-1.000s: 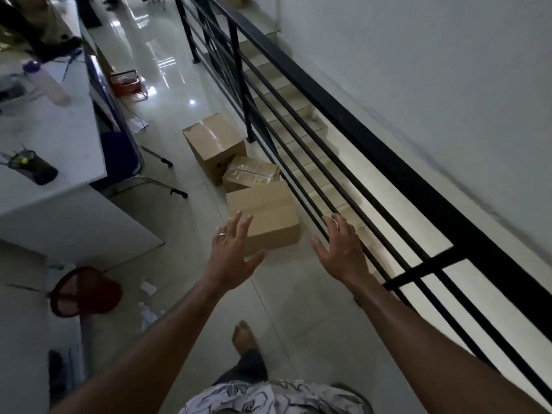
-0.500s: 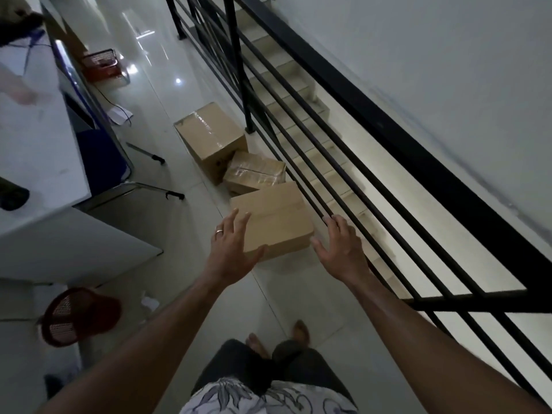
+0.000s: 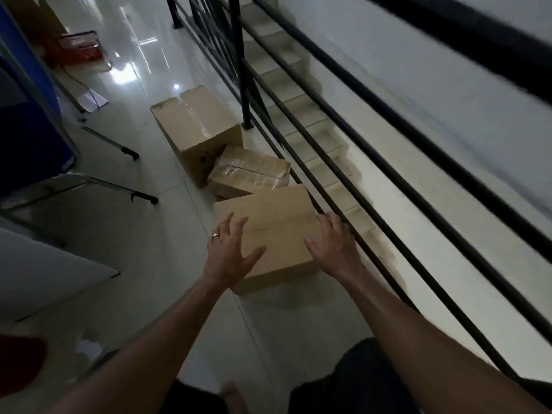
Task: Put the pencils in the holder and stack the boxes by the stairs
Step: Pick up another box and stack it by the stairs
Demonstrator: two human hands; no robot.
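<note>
Three cardboard boxes counted on tiled floor (image 3: 155, 240), lined up along black railing (image 3: 352, 162) by stairs (image 3: 310, 121). Nearest box (image 3: 277, 231) lying flat, long axis running away along railing. Middle box (image 3: 251, 171) seen tilted, leaning on big far box (image 3: 197, 124). Left hand (image 3: 230, 252) spread wide at nearest box's left edge, right hand (image 3: 334, 243) spread at right edge. Nothing gripped; actual contact can't be told.
</note>
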